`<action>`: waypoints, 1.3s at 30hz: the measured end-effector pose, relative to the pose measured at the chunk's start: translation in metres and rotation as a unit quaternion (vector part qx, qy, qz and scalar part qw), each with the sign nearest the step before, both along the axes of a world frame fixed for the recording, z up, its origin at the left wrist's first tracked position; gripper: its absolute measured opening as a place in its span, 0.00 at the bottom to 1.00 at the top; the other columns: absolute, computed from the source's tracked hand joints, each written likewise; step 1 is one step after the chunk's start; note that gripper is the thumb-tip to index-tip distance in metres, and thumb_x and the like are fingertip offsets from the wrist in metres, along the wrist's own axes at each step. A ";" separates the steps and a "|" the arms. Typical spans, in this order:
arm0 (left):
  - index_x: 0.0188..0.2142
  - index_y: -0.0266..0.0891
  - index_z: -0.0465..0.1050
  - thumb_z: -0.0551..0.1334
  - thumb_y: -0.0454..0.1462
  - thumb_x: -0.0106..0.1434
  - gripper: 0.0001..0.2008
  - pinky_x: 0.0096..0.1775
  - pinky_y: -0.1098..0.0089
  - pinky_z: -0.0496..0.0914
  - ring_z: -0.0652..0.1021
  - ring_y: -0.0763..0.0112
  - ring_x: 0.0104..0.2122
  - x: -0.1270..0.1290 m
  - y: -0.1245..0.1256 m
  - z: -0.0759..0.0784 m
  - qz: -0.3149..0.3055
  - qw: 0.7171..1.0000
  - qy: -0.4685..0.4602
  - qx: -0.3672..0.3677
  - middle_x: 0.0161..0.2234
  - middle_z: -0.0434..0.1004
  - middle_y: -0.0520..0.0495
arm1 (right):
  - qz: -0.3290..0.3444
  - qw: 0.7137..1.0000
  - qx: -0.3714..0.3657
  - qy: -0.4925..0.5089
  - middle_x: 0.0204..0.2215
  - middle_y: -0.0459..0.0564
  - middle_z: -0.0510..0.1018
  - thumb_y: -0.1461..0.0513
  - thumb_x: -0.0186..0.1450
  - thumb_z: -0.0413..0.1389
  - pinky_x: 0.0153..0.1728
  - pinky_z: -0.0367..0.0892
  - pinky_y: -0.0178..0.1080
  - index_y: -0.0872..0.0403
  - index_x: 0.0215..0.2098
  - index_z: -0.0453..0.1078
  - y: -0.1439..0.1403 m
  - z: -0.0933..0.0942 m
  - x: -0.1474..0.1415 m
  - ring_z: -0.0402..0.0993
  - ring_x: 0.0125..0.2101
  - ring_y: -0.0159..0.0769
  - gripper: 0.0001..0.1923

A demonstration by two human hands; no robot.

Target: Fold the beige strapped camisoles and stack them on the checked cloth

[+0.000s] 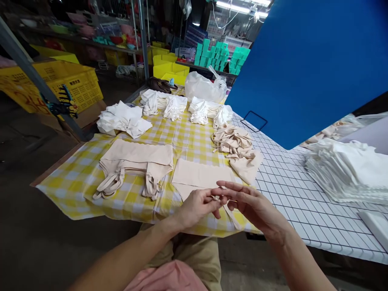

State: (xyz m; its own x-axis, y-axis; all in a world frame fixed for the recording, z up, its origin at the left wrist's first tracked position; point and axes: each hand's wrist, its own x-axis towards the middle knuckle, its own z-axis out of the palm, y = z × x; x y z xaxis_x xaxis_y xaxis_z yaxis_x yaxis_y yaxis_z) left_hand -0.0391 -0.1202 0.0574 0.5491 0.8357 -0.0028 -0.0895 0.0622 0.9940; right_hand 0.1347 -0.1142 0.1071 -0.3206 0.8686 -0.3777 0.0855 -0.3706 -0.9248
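Observation:
A beige camisole-like garment (201,173) lies flat on the cloth in front of me, its lower part partly hidden by my hands. Above its near edge, my left hand (201,206) pinches a thin beige strap between thumb and fingers. My right hand (250,202) meets it fingertip to fingertip, its first fingers fairly straight and its thumb bent in at the same strap. A loose strap length (232,218) hangs below the right fingers. To the left lies a neat stack of matching beige garments (138,155), straps toward me. A crumpled beige pile (233,141) sits beyond my right hand.
A yellow checked cloth (188,137) covers the table. White garment stacks (165,103) and a plastic bag (203,87) stand at the back. On the right are a white grid surface (281,190), folded white garments (348,169) and a large blue board (309,68). A metal post (39,81) rises left.

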 end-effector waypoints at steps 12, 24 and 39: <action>0.31 0.32 0.68 0.56 0.51 0.57 0.21 0.29 0.72 0.65 0.72 0.73 0.18 -0.004 -0.003 -0.016 -0.035 0.988 -0.050 -0.140 0.15 0.70 0.51 | 0.098 0.846 0.412 -0.323 0.27 0.48 0.69 0.64 0.61 0.48 0.24 0.63 0.32 0.53 0.41 0.70 -0.002 -0.062 -0.019 0.66 0.24 0.31 0.12; 0.36 0.36 0.72 0.58 0.32 0.59 0.06 0.41 0.67 0.65 0.70 0.65 0.40 -0.039 0.056 -0.052 0.056 0.819 0.443 0.362 0.38 0.70 0.45 | -0.092 0.942 0.261 -0.190 0.21 0.46 0.71 0.58 0.59 0.50 0.26 0.63 0.35 0.55 0.32 0.67 0.014 -0.093 -0.036 0.67 0.23 0.34 0.09; 0.30 0.38 0.74 0.59 0.32 0.57 0.05 0.39 0.69 0.65 0.69 0.67 0.38 -0.031 0.081 -0.063 0.078 0.823 0.457 0.327 0.32 0.71 0.48 | -0.086 0.925 0.277 -0.244 0.24 0.49 0.75 0.59 0.55 0.52 0.27 0.63 0.36 0.55 0.27 0.70 0.051 -0.098 -0.046 0.68 0.26 0.36 0.08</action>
